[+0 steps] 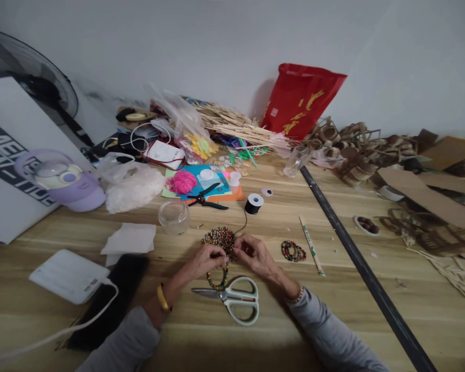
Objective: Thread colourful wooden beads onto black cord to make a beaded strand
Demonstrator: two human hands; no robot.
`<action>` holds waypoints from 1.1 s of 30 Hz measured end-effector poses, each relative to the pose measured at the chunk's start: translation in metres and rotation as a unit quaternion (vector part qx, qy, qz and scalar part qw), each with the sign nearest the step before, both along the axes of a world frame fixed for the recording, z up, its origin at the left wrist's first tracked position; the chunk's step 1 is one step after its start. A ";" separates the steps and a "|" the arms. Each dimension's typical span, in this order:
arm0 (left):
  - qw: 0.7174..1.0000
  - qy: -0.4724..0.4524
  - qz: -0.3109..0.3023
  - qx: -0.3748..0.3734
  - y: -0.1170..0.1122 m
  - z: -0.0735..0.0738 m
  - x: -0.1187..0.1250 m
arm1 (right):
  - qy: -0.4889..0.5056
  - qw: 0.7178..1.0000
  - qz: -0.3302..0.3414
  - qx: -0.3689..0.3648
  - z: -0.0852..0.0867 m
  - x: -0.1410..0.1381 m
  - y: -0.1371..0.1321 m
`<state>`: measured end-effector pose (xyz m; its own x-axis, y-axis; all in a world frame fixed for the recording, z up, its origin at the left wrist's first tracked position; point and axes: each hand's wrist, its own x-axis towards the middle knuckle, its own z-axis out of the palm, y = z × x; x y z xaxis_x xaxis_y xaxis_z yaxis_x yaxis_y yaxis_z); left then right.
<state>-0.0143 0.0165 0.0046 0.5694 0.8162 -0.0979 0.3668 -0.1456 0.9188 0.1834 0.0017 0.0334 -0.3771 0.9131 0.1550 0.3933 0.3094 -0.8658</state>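
My left hand (208, 259) is closed in a pinch on a strand of multicoloured beads (219, 283) that loops down below it. My right hand (256, 254) is closed beside it, fingertips pinched at the same strand near a pile of loose coloured beads (220, 237). A black cord runs from my hands up to a black spool (253, 203). Pale green scissors (232, 298) lie on the wooden table (279, 315) just below my hands. Finished bead bracelets (293, 251) rest to the right of my right hand.
A clear cup (173, 217), black pliers (206, 199) and pink yarn (183, 182) lie behind the beads. A long black bar (356, 258) crosses the table at right. A white power bank (68, 276), tissues (129, 239), a purple cap (62, 181), red bag (300, 99) and cardboard scraps crowd the edges.
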 end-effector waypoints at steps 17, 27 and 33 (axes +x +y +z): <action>0.991 -0.073 0.035 -0.110 0.002 -0.002 0.002 | -0.012 0.994 0.085 0.060 -0.030 -0.002 0.002; 0.986 -0.084 0.049 -0.132 0.003 0.001 0.003 | -0.006 0.997 0.044 0.066 -0.024 -0.003 0.000; 0.986 -0.088 0.049 -0.136 0.002 0.004 0.003 | 0.014 0.998 0.023 0.054 -0.027 -0.008 -0.005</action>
<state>-0.0116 0.0183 0.0083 0.5161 0.8260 -0.2267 0.1979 0.1425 0.9698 0.1751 -0.0036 0.0068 -0.4122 0.8726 0.2619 0.3536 0.4182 -0.8367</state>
